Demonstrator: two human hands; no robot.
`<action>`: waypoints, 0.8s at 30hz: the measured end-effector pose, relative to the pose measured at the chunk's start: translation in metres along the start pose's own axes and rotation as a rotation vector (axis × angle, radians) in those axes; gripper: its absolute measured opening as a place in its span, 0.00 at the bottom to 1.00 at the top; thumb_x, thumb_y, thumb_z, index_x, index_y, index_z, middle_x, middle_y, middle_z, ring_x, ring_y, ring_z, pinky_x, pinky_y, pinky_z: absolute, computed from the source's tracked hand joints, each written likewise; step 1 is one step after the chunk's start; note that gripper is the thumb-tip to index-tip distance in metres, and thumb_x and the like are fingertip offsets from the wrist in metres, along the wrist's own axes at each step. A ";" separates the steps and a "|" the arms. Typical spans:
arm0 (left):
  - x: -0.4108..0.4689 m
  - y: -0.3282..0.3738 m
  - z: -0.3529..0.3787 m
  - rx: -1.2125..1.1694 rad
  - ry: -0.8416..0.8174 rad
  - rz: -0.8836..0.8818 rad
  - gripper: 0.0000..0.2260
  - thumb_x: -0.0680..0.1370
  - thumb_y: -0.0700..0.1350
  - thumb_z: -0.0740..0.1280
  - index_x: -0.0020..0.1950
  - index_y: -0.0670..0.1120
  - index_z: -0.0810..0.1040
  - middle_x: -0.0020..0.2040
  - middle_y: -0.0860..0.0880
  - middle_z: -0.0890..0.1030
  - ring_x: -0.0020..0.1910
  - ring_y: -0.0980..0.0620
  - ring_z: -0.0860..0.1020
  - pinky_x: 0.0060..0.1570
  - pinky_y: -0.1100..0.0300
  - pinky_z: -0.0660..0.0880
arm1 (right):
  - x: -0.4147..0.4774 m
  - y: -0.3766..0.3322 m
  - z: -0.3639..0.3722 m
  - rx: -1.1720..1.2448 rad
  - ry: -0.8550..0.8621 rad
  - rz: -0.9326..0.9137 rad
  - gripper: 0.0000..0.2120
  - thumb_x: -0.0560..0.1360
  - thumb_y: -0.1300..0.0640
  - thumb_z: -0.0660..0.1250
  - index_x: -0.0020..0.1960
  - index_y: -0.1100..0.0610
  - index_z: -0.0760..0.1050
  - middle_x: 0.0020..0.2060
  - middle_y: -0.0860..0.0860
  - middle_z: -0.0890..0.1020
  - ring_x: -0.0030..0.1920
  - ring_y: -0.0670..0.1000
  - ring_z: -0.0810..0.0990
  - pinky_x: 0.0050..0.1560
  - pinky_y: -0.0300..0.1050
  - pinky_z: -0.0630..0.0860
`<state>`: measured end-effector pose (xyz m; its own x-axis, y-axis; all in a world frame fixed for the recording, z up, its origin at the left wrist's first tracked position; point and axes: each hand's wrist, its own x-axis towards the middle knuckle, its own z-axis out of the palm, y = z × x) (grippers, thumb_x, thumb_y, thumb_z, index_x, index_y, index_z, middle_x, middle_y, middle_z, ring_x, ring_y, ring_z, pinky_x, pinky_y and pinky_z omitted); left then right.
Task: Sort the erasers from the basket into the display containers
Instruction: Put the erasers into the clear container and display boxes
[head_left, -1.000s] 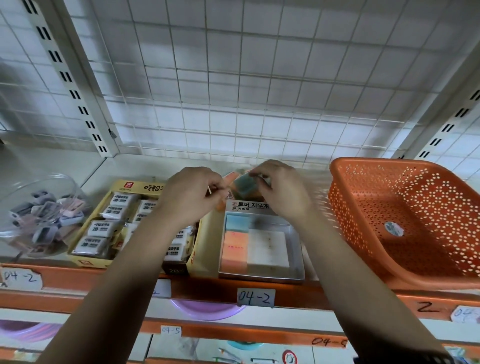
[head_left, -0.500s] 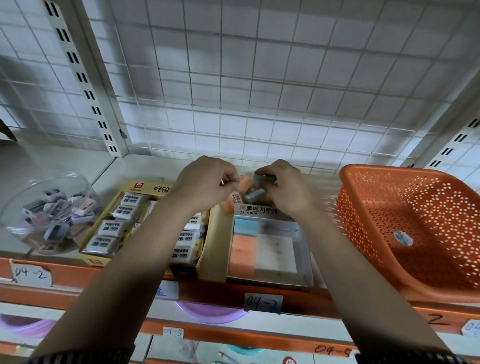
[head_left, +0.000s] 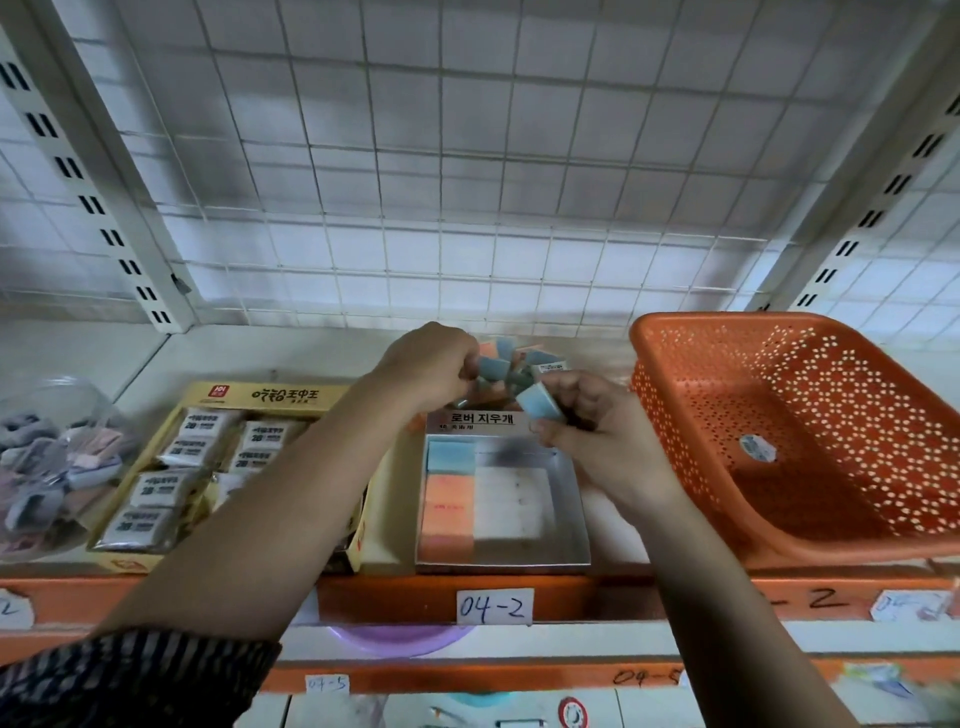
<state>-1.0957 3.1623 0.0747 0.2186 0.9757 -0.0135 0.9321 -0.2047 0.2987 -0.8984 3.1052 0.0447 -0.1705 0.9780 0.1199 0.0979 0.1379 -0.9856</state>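
Note:
My right hand (head_left: 597, 431) grips a light blue eraser (head_left: 537, 404) just above the back edge of the silver display box (head_left: 574, 499). That box holds a blue eraser (head_left: 451, 456), orange erasers (head_left: 448, 509) and white ones (head_left: 511, 506). My left hand (head_left: 431, 366) is closed on a cluster of blue and orange erasers (head_left: 493, 366) behind the box. The orange perforated basket (head_left: 675, 441) stands to the right with one small eraser (head_left: 757, 448) left on its floor.
A yellow display box (head_left: 291, 397) of wrapped white erasers sits left of the silver box. A clear round tub (head_left: 47, 462) of small erasers is at far left. A wire grid backs the shelf, whose orange front edge carries a 04-2 label (head_left: 494, 607).
My right hand has pulled a blue eraser away from the cluster and dropped toward the silver box. My left hand stays behind the box with the cluster.

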 end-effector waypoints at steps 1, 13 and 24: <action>0.001 0.000 0.001 0.000 -0.004 -0.009 0.08 0.75 0.45 0.70 0.53 0.47 0.79 0.48 0.48 0.80 0.47 0.48 0.76 0.43 0.57 0.70 | -0.002 0.001 -0.001 0.041 -0.012 0.008 0.20 0.70 0.76 0.69 0.58 0.61 0.77 0.50 0.55 0.85 0.51 0.50 0.83 0.52 0.45 0.79; -0.029 -0.003 -0.014 -0.181 0.117 0.028 0.07 0.75 0.47 0.71 0.49 0.45 0.78 0.46 0.48 0.80 0.46 0.49 0.77 0.46 0.52 0.73 | -0.018 -0.014 0.007 -0.001 -0.224 -0.091 0.24 0.69 0.72 0.72 0.53 0.45 0.81 0.49 0.42 0.84 0.52 0.53 0.81 0.54 0.50 0.79; -0.080 -0.029 -0.002 -0.255 0.332 -0.043 0.07 0.74 0.51 0.72 0.49 0.49 0.80 0.42 0.55 0.77 0.45 0.50 0.78 0.44 0.55 0.75 | -0.013 -0.001 0.035 -0.071 -0.262 0.099 0.12 0.66 0.71 0.76 0.42 0.60 0.75 0.35 0.55 0.80 0.35 0.53 0.79 0.34 0.42 0.77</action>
<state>-1.1410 3.0900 0.0690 0.0375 0.9635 0.2650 0.8278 -0.1785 0.5319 -0.9307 3.0867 0.0401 -0.4034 0.9148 -0.0210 0.1939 0.0630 -0.9790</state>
